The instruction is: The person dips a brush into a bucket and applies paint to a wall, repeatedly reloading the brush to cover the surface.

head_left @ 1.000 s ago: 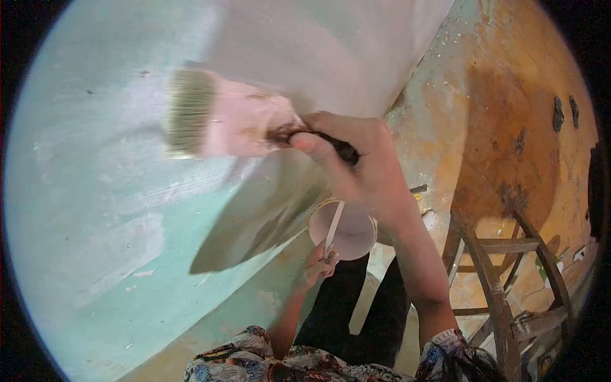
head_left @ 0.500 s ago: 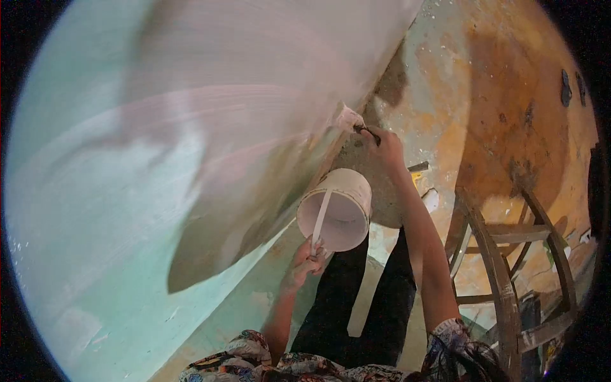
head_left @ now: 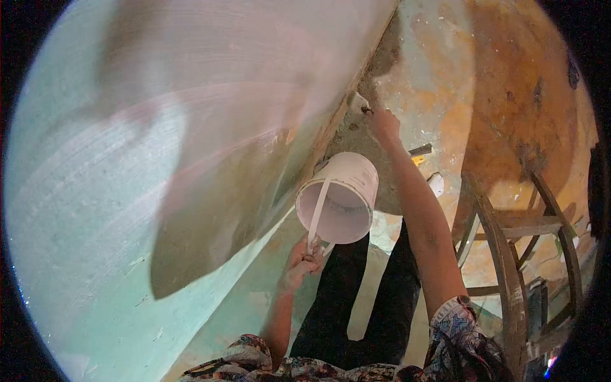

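The white handle (head_left: pixel 319 213) of a pale bucket (head_left: pixel 356 173) is gripped by the left hand (head_left: pixel 304 258), whose fingers are curled closely around it. The bucket is held tilted, so its mouth is turned toward the body, above the dark trousers (head_left: pixel 328 299). By the right hand (head_left: pixel 385 126) a brush (head_left: pixel 359 103) is held, the fingers being folded around its handle (its head is small in the view and mostly pale). The brush is placed at the foot of the painted wall (head_left: pixel 210 140), beyond the bucket; whether the wall is touched by the bristles cannot be told. On the stained floor (head_left: pixel 439 108), near the right forearm, a tool with a yellow part (head_left: pixel 418 159) and a white object (head_left: pixel 436 184) are seen. Farther to the right, a wooden ladder (head_left: pixel 503 261) is situated.
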A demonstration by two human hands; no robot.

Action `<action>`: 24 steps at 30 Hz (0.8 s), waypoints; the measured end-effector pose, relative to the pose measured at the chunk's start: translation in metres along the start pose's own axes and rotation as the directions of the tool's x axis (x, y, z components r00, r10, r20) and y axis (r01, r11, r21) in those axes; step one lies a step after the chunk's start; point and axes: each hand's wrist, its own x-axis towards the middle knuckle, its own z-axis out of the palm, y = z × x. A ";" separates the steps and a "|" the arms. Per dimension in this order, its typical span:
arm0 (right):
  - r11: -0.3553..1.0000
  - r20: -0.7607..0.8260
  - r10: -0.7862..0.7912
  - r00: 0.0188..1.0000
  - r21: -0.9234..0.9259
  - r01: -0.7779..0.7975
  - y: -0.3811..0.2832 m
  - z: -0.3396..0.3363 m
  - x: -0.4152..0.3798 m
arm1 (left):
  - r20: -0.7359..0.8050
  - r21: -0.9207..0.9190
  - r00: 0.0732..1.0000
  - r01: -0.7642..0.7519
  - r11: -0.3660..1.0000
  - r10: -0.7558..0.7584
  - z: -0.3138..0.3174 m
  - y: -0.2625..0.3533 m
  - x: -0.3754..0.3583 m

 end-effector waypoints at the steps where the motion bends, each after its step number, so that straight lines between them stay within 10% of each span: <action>1: 1.000 -0.022 -0.014 1.000 0.003 0.014 -0.001 0.003 0.004 | 0.004 0.005 1.000 -0.006 1.000 0.006 -0.001 -0.001 0.001; 12: 0.981 -0.044 -0.118 0.992 0.148 0.123 -0.068 -0.083 -0.061 | 0.002 -0.015 1.000 -0.014 1.000 0.014 0.004 0.008 -0.009; 24: 0.847 -0.207 -0.303 0.930 0.389 0.363 -0.219 -0.336 -0.258 | 0.142 -0.091 0.972 -0.175 0.980 0.186 0.038 0.078 -0.122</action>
